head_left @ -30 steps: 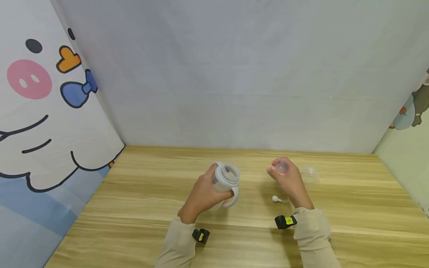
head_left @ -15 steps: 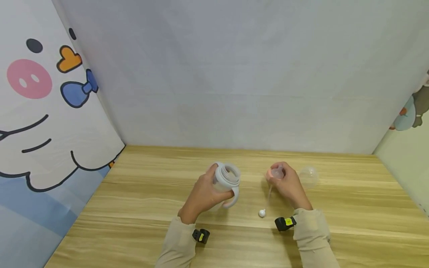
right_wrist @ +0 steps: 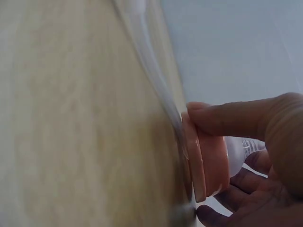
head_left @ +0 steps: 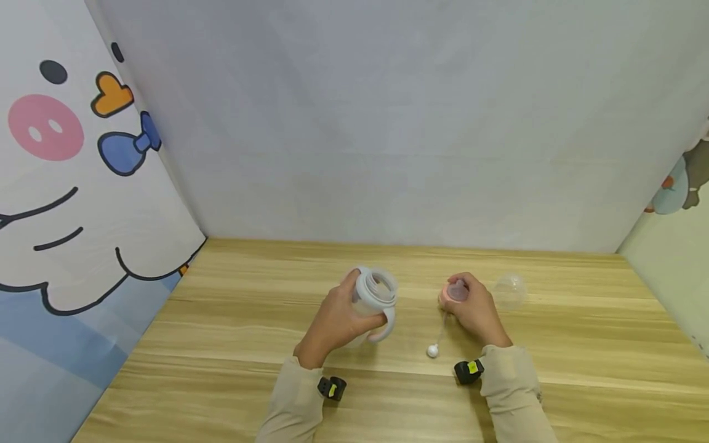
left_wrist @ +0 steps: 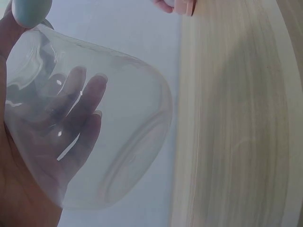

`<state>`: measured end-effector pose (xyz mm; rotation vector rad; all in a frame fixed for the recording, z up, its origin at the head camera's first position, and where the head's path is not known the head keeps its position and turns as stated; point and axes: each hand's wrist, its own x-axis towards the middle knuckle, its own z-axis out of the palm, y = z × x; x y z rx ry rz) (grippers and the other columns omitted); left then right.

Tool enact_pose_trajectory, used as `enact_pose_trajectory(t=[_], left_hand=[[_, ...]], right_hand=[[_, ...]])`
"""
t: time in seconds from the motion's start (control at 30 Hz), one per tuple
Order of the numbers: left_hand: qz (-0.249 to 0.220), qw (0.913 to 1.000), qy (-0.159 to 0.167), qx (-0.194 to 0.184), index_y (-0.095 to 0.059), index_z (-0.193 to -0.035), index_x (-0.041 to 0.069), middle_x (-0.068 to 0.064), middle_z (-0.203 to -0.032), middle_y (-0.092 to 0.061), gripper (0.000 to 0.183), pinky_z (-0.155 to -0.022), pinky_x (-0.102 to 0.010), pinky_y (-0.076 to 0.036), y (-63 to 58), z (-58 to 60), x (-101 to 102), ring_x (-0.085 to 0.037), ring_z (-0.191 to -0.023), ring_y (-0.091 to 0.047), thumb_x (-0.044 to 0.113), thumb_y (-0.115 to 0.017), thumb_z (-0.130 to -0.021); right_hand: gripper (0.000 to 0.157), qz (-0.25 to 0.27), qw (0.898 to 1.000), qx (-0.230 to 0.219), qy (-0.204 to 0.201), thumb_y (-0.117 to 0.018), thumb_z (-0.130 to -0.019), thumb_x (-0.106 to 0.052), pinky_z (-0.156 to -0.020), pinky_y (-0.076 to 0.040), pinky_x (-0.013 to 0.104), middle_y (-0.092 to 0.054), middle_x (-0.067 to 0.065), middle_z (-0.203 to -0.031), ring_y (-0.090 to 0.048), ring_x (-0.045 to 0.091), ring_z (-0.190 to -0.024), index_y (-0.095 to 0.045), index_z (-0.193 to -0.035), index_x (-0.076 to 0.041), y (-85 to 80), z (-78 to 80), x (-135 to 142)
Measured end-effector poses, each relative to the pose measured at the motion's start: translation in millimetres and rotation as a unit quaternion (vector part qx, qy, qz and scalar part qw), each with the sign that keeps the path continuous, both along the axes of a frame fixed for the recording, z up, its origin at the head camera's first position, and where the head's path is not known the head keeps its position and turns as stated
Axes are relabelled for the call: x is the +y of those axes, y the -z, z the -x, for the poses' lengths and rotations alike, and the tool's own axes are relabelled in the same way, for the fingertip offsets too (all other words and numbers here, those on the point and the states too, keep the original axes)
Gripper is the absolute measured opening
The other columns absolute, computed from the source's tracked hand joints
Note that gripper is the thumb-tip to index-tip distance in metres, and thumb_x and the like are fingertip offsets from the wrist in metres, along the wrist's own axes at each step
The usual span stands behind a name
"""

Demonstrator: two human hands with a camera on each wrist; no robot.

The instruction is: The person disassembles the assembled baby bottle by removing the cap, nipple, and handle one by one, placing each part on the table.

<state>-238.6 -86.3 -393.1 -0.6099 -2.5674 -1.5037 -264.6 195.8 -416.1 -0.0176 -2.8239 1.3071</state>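
Note:
My left hand grips a clear baby bottle that has a white collar and curved handles. Its mouth is uncovered and tips toward the right. Through the clear wall, the left wrist view shows the fingers wrapped round the far side. My right hand pinches a pink collar ring with a translucent nipple set in it. From the ring's underside runs a thin clear straw, with a white weighted ball at its end, close over the table.
A clear dome cap stands on the wooden table, just right of my right hand. Behind the table's far edge rises a pale backdrop, with a cartoon-printed panel at the left.
The right hand has turned the ring over so the nipple points up, then lowered it slightly. The white ball has swung out left and toward me. The left hand and bottle stay put.

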Motion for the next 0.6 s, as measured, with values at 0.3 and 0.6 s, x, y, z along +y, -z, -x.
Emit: enact_pose_trajectory(t=[0.3,0.6], left_hand=[[-0.004,1.0,0.004,-0.008,-0.057,-0.123,0.018,-0.002,-0.105,-0.07,0.056,-0.072,-0.033,-0.052,1.0,-1.1,-1,-0.016,-0.083,-0.062,0.022,-0.081,-0.073],[-0.005,1.0,0.007,0.005,-0.056,-0.123,0.017,-0.003,-0.105,-0.07,0.056,-0.074,-0.034,-0.052,1.1,0.8,-1,-0.016,-0.084,-0.064,0.022,-0.081,-0.073]], right_hand=[[0.059,0.003,1.0,-0.003,-0.011,-0.072,-0.089,-0.013,-0.104,-0.045,0.056,-0.049,0.029,-0.145,-0.053,0.044,-0.127,-0.046,-0.139,0.001,-6.5,-3.2,0],[0.063,0.041,0.998,0.028,-0.026,-0.075,-0.09,-0.022,-0.117,-0.03,0.063,-0.045,0.022,-0.152,-0.035,0.043,-0.146,-0.047,-0.143,-0.005,-33.3,-8.9,-6]])
